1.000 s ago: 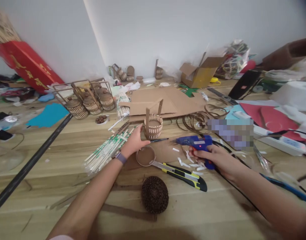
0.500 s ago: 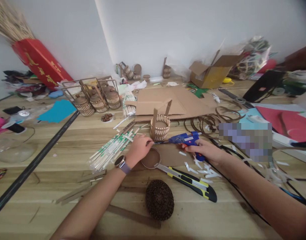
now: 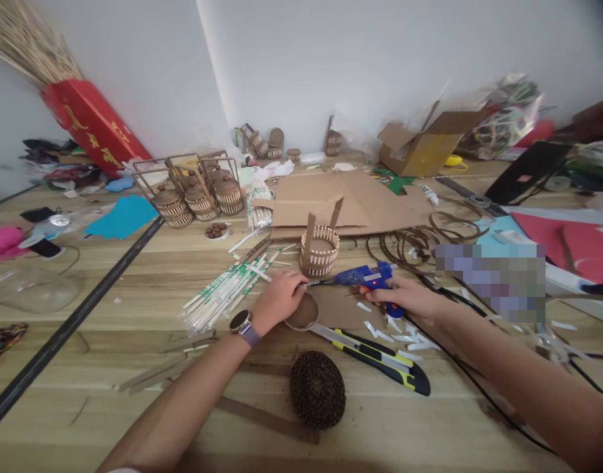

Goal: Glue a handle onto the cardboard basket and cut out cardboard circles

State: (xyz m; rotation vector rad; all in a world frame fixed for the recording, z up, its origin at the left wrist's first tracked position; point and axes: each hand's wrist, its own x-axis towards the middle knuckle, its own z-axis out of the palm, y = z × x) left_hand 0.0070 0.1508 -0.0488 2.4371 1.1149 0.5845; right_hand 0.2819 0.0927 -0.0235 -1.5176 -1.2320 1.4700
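Observation:
My right hand (image 3: 404, 297) is wrapped round the handle of a blue glue gun (image 3: 363, 277), whose nozzle points left. My left hand (image 3: 284, 293) is closed beside the nozzle end, its fingertips pinched on something too small to make out. Just behind them stands a small slatted basket (image 3: 321, 253) with two upright strips. A thin ring (image 3: 303, 326) lies under and beside my left hand, touching the blade of a yellow and black cutter (image 3: 380, 358). Nearer me is a dark woven round piece (image 3: 318, 390).
Wrapped sticks (image 3: 223, 292) lie left of the basket, with lidded baskets (image 3: 203, 200) behind. Cardboard sheets (image 3: 341, 203) lie at the back centre. Coiled brown strips (image 3: 404, 246), paper scraps (image 3: 414, 343) and the gun's black cable are on the right.
The whole view has shifted slightly, so things appear a little further right. Both hands keep nearly the same places relative to the basket and the glue gun.

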